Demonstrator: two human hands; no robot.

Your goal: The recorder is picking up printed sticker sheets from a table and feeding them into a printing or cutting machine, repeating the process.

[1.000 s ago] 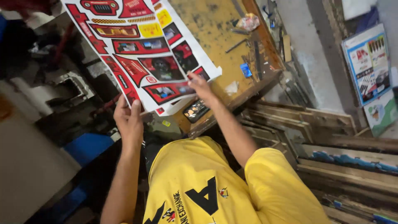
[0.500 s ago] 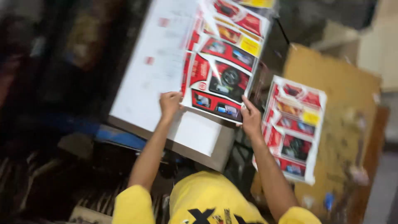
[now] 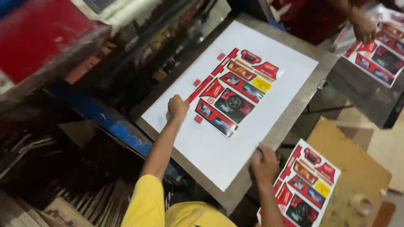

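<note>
A red printed sheet (image 3: 235,93) with car pictures lies flat on a white board (image 3: 290,71) that rests on a grey metal plate (image 3: 301,107). My left hand (image 3: 177,108) presses with closed fingers on the sheet's left edge, beside small red tabs (image 3: 198,119). My right hand (image 3: 264,164) grips the near edge of the white board and plate. A stack of the same red printed sheets (image 3: 305,189) lies to the right of that hand on a brown wooden board (image 3: 357,168).
Another person's hand (image 3: 364,27) at the top right touches more red printed sheets (image 3: 381,54) on a dark surface. A blue metal frame (image 3: 113,124) runs under the plate at left. A red block (image 3: 38,33) fills the top left.
The view swung from the wooden bench to the plate. The red sheet that both hands held up now lies flat on the white board; my right hand moved to the board's near edge.
</note>
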